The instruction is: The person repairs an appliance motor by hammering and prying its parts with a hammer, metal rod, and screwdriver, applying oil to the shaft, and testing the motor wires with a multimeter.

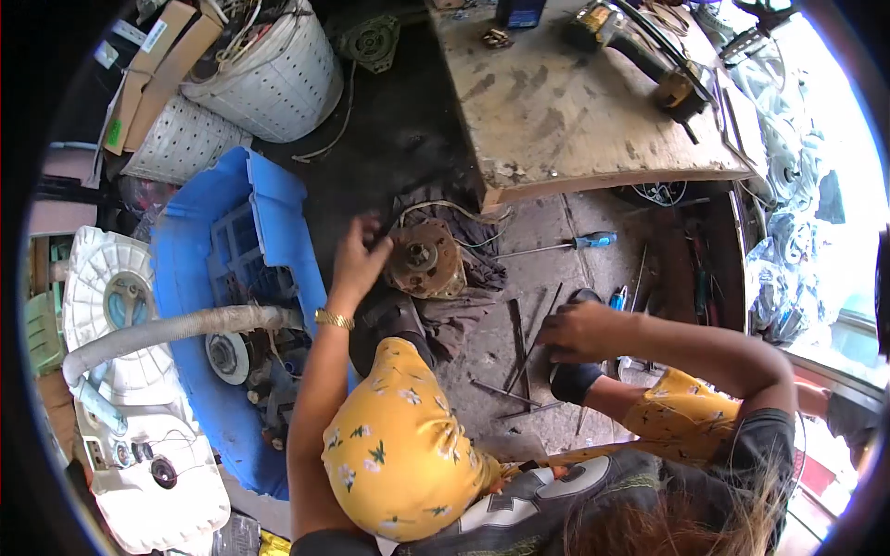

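Observation:
A rusty round electric motor [426, 259] with a central shaft sits on a dark crumpled cloth [464, 320] on the floor, a pale wire looped around its top. My left hand [360, 263] is at the motor's left edge, fingers apart and slightly blurred, with nothing visible in them. Over by my right foot, my right hand [586, 332] has its fingers curled downward; whatever they may hold is hidden. Thin dark metal rods [519, 347] lie just left of that hand. A blue-handled screwdriver [593, 240] rests on the concrete beyond it.
A wooden table [547, 120] stands ahead, carrying a yellow-black cordless power tool [630, 56]. To the left is a blue plastic washing machine body [195, 278] with a grey ribbed hose [176, 335]. White perforated drums [278, 88] stand behind it. Clear plastic bags [788, 241] line the right side.

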`<act>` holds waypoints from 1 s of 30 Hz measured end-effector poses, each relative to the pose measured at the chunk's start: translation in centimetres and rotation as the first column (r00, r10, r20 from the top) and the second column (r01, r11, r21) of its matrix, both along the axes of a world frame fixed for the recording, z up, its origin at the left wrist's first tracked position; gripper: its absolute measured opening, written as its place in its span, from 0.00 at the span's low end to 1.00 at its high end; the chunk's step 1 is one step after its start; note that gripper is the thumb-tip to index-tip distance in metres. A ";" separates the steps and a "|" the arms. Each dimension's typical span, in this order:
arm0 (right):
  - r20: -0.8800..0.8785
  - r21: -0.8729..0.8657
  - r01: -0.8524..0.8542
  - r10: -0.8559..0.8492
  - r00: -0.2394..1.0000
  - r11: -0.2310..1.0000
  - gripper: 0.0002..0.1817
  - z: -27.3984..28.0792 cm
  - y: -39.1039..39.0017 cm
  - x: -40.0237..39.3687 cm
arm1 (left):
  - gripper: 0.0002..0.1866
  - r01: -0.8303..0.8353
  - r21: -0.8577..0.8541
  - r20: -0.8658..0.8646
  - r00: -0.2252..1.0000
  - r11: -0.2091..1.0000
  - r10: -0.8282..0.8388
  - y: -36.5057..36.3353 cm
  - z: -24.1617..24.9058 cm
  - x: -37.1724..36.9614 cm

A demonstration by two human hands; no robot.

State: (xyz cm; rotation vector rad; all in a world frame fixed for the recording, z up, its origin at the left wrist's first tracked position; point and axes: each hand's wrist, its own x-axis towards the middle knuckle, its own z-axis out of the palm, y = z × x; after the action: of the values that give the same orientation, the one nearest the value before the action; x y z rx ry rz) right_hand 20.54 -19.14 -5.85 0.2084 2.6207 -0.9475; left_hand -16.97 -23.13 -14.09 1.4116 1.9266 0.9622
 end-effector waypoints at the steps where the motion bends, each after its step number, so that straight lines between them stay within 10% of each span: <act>1: 0.024 -0.044 0.049 -0.048 0.999 0.998 0.18 -1.4 -0.6 -1.1 | 0.25 0.060 -0.069 -0.041 0.997 0.996 -0.063 -1.2 -0.9 0.2; 12: -0.179 0.075 0.796 -0.777 0.604 0.601 0.22 -15.6 -1.5 -8.9 | 0.37 0.188 -0.144 -0.239 0.946 0.972 -0.218 -1.0 -3.6 3.1; 20: 0.021 0.661 0.651 -0.876 0.481 0.374 0.36 -19.8 5.1 1.7 | 0.35 0.218 -0.168 -0.214 0.944 0.961 -0.252 -1.8 -4.1 4.2; 30: 0.043 0.652 0.549 -0.749 0.661 0.522 0.22 -18.4 8.2 5.9 | 0.34 0.374 -0.101 -0.166 0.907 0.922 -0.386 -1.3 -5.1 3.0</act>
State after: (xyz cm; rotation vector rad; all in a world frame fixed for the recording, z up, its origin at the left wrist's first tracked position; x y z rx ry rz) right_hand 26.44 -10.95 -24.22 1.4954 2.4140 -0.1565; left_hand -14.01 -24.46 -19.23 1.8025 1.6942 0.5946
